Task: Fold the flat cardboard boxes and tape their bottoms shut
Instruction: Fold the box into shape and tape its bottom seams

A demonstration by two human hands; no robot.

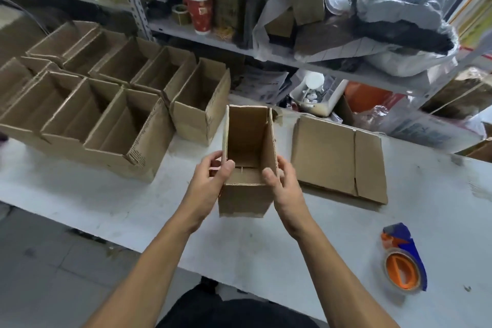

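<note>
Folded boxes [111, 104] crowd the left of the white table [93, 194], open tops up. Left hand [213, 181] grips the left wall of the open box [247, 157] at centre, thumb inside; right hand [282, 184] grips its right wall. Flat cardboard [338, 157] lies just right. Tape dispenser [404, 258] near right.

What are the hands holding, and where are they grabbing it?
An open cardboard box. The left hand grips its left wall and the right hand grips its right wall, both near the top edge.
</note>
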